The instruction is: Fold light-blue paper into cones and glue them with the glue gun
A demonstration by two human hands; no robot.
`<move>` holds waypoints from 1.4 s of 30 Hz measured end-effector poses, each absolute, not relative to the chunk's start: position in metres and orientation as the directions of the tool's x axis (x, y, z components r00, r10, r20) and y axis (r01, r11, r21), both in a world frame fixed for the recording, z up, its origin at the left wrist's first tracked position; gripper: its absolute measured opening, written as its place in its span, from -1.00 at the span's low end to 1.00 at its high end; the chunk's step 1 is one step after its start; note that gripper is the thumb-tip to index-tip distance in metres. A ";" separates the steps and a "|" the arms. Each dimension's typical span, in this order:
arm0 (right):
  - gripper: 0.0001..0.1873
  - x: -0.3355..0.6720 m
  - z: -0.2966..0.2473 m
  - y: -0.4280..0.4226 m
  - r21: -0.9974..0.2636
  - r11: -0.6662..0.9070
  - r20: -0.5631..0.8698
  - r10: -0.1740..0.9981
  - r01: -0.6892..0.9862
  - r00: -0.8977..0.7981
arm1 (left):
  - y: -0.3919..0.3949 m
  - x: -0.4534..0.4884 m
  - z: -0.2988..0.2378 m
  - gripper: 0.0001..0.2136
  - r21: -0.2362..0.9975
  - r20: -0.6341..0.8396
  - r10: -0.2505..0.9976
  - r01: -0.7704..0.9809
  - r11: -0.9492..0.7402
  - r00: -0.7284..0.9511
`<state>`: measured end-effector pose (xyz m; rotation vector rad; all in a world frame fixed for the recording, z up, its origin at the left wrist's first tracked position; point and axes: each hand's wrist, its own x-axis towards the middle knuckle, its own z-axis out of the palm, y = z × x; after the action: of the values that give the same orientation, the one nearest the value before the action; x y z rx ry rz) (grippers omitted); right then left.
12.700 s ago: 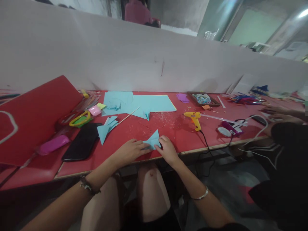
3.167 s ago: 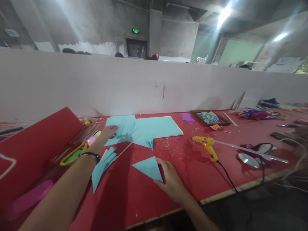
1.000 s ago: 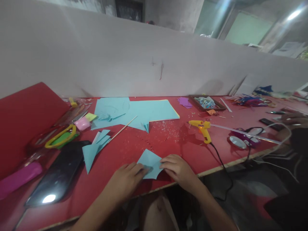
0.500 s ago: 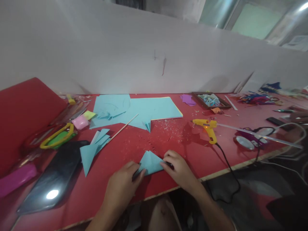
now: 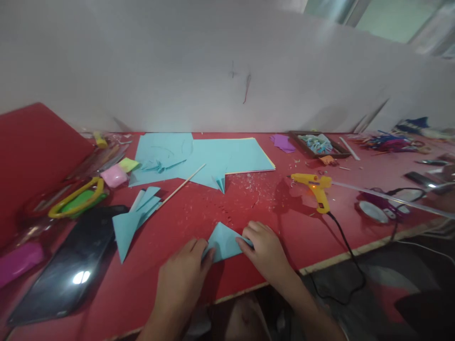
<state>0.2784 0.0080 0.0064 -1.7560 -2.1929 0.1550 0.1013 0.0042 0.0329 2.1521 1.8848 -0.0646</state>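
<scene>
A folded piece of light blue paper [image 5: 226, 242], roughly triangular with its peak pointing away from me, lies near the table's front edge. My left hand [image 5: 186, 267] pinches its left corner between thumb and fingers. At the right corner, my right hand [image 5: 265, 248] grips the paper the same way. Part of each corner is hidden under my fingers. To the left rests another folded blue paper shape [image 5: 133, 221], with pleats and a pointed end. A thin wooden stick [image 5: 181, 186] leans from it towards the blue sheets [image 5: 209, 158].
A yellow glue gun [image 5: 314, 187] with a lit orange light and a black cord lies on the red table [image 5: 249, 208] to the right. Behind it stands a tray [image 5: 320, 144] of scraps. A black phone [image 5: 71, 265] and yellow-handled scissors [image 5: 76, 199] are at left.
The camera view has shifted slightly, so the table items sit further apart in the picture. Both hands still hold the blue paper's corners, with little visible movement.
</scene>
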 end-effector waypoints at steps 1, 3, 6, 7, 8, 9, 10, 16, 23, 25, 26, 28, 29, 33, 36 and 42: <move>-0.75 0.278 0.006 0.008 -0.272 0.234 0.183 0.965 0.933 -0.189 | 0.005 0.102 0.034 -0.76 0.171 -0.231 0.962 0.980 -0.104 0.143; -0.76 0.278 0.006 0.008 -0.252 0.234 0.184 0.964 0.939 -0.191 | 0.005 0.103 0.036 -0.76 0.159 -0.255 0.957 0.982 -0.099 0.138; -0.77 0.278 0.006 0.008 -0.238 0.233 0.184 0.964 0.943 -0.192 | 0.006 0.103 0.036 -0.76 0.158 -0.261 0.955 0.982 -0.104 0.143; -0.77 0.278 0.006 0.009 -0.235 0.232 0.183 0.964 0.944 -0.192 | 0.006 0.103 0.035 -0.77 0.162 -0.258 0.955 0.981 -0.107 0.146; -0.77 0.278 0.007 0.009 -0.234 0.231 0.179 0.965 0.944 -0.192 | 0.006 0.102 0.034 -0.77 0.165 -0.254 0.956 0.980 -0.109 0.149; -0.77 0.278 0.007 0.009 -0.234 0.230 0.175 0.966 0.945 -0.192 | 0.005 0.102 0.033 -0.77 0.165 -0.248 0.957 0.980 -0.111 0.150; -0.77 0.278 0.007 0.009 -0.234 0.230 0.170 0.966 0.945 -0.193 | 0.005 0.102 0.032 -0.77 0.162 -0.238 0.959 0.980 -0.116 0.153; -0.75 0.277 0.008 0.010 -0.232 0.221 0.141 0.971 0.947 -0.192 | 0.003 0.101 0.027 -0.75 0.145 -0.137 0.976 0.978 -0.147 0.167; -0.75 0.276 0.008 0.010 -0.200 0.218 0.151 0.970 0.955 -0.190 | 0.003 0.098 0.027 -0.73 0.146 -0.141 0.974 0.977 -0.156 0.177; -0.75 0.275 0.008 0.010 -0.197 0.212 0.141 0.972 0.957 -0.186 | 0.002 0.095 0.025 -0.75 0.174 -0.137 0.972 0.971 -0.164 0.189; -0.75 0.275 0.009 0.010 -0.197 0.207 0.137 0.974 0.958 -0.182 | 0.002 0.094 0.025 -0.77 0.193 -0.131 0.972 0.967 -0.168 0.195; -0.75 0.275 0.009 0.010 -0.197 0.200 0.134 0.975 0.960 -0.176 | 0.000 0.091 0.023 -0.80 0.232 -0.120 0.972 0.958 -0.168 0.200; -0.76 0.274 0.010 0.010 -0.198 0.198 0.133 0.976 0.960 -0.174 | 0.000 0.090 0.022 -0.79 0.247 -0.119 0.973 0.955 -0.163 0.197; -0.77 0.274 0.012 0.010 -0.201 0.193 0.120 0.978 0.960 -0.172 | -0.002 0.089 0.021 -0.75 0.272 -0.117 0.975 0.950 -0.154 0.191; -0.77 0.274 0.013 0.010 -0.199 0.192 0.115 0.978 0.961 -0.172 | -0.002 0.089 0.019 -0.74 0.261 -0.102 0.971 0.948 -0.184 0.217; -0.76 0.274 0.012 0.009 -0.183 0.188 0.117 0.979 0.965 -0.169 | 0.003 0.073 -0.001 -0.69 0.304 0.041 0.935 0.887 -0.348 0.353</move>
<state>0.2735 0.0094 0.0120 -1.8765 -2.2523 0.0974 0.0729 0.0026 -0.0011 2.3866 1.6388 0.3046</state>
